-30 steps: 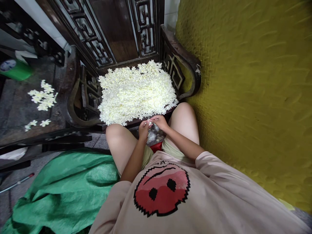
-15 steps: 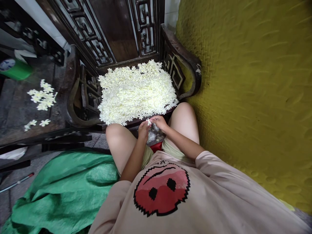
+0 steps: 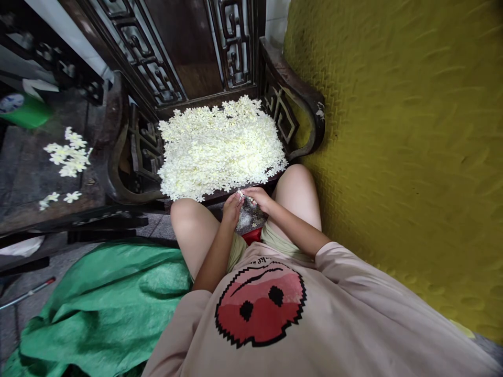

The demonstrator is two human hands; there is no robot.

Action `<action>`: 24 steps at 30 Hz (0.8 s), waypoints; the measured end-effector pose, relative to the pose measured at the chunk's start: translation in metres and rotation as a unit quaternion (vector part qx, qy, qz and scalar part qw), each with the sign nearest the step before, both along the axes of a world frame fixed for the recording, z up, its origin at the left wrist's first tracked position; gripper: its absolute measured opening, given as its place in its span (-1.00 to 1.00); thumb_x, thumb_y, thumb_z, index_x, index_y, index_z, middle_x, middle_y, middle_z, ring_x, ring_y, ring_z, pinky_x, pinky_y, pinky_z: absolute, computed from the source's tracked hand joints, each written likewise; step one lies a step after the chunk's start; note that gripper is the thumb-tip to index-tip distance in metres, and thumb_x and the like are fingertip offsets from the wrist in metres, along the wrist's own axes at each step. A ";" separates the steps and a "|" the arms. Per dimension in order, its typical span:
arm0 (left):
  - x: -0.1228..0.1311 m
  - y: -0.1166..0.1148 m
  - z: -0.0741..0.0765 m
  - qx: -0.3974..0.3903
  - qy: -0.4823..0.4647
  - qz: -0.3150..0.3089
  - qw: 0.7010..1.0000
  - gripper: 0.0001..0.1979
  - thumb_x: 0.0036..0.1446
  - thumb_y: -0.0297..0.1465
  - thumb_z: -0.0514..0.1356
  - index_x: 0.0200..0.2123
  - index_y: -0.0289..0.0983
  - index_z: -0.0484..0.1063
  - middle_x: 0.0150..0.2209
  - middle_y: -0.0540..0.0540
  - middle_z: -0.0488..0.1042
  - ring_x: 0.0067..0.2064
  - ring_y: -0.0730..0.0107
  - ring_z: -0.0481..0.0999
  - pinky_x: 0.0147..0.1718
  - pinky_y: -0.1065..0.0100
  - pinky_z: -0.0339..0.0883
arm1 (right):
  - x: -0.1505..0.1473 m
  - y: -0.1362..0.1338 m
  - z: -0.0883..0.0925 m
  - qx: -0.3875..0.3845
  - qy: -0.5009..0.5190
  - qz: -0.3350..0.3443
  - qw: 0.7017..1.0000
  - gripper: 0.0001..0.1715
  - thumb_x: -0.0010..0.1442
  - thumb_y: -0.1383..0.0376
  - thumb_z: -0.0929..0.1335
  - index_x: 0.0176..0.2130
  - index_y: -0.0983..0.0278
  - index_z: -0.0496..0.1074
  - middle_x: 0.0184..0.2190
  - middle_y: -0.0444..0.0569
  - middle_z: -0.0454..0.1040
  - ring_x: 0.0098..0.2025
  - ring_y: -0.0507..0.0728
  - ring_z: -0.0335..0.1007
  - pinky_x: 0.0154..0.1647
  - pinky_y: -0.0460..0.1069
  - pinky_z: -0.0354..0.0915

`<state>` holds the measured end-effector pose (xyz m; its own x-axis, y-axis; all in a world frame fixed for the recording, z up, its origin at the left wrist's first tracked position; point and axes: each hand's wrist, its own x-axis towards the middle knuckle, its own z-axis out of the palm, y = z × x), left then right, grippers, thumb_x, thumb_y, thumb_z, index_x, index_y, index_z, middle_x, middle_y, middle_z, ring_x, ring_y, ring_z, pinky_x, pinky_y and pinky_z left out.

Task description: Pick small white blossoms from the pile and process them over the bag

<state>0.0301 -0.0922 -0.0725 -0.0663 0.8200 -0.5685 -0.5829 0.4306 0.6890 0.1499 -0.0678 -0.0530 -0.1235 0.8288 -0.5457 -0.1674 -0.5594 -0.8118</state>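
Where the person's bare knees [image 3: 188, 220] part, the left hand [image 3: 231, 208] and the right hand [image 3: 260, 196] meet fingertip to fingertip. Each is curled nearly closed, and together they pinch one small white flower [image 3: 240, 195]. So light a thing likely needs the tips of both hands to keep it steady, though just how the fingers lie on it is too small to tell. On the floor to the left lies a crumpled green sheet [image 3: 106, 303]. Just beyond the hands, a heap of flowers [image 3: 220, 146] covers the seat of a dark carved chair [image 3: 293, 89], whose arms seem to hem the heap in and keep it near the knees. Farther left, a dark worktop [image 3: 23, 178] carries a few loose flowers [image 3: 68, 154], well apart from the heap. A yellow wall [image 3: 393, 131] runs along the right.
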 end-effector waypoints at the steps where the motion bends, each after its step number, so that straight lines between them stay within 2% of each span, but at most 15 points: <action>1: 0.000 0.000 0.000 -0.002 0.001 0.000 1.000 -0.71 -0.19 -0.32 0.40 -0.39 -0.29 0.44 -0.44 -0.01 0.48 -0.33 0.51 0.47 -0.19 0.40 0.28 | 0.000 0.000 0.001 -0.001 -0.001 -0.001 1.000 -0.56 -0.20 0.07 0.50 -0.39 0.37 0.54 -0.60 -0.11 0.43 -0.66 -0.11 0.05 -0.71 -0.15 -0.12; 12: 0.003 0.000 0.006 -0.002 0.018 0.007 1.000 -0.79 -0.11 -0.33 0.36 -0.43 -0.30 0.43 -0.46 0.00 0.46 -0.40 0.56 0.43 -0.22 0.42 0.29 | 0.000 0.000 0.002 0.004 -0.011 0.010 1.000 -0.53 -0.20 0.06 0.50 -0.37 0.37 0.56 -0.59 -0.09 0.45 -0.66 -0.09 0.03 -0.69 -0.14 -0.10; 19: 0.000 0.001 0.001 0.003 0.061 0.012 0.998 -0.79 -0.09 -0.30 0.34 -0.42 -0.30 0.43 -0.47 0.01 0.45 -0.44 0.58 0.41 -0.29 0.44 0.28 | -0.005 -0.001 -0.005 0.120 -0.071 -0.002 0.990 -0.60 -0.24 0.07 0.50 -0.48 0.34 0.54 -0.55 -0.05 0.48 -0.52 0.01 0.27 -0.53 -0.11 0.12; 24: -0.004 0.003 -0.002 -0.002 0.060 0.042 0.997 -0.77 -0.06 -0.28 0.32 -0.41 -0.28 0.40 -0.48 0.02 0.43 -0.42 0.58 0.42 -0.28 0.46 0.30 | 0.004 0.006 -0.006 0.058 -0.101 -0.048 0.992 -0.54 -0.18 0.05 0.48 -0.35 0.34 0.56 -0.50 -0.05 0.50 -0.61 -0.03 0.16 -0.63 -0.10 0.05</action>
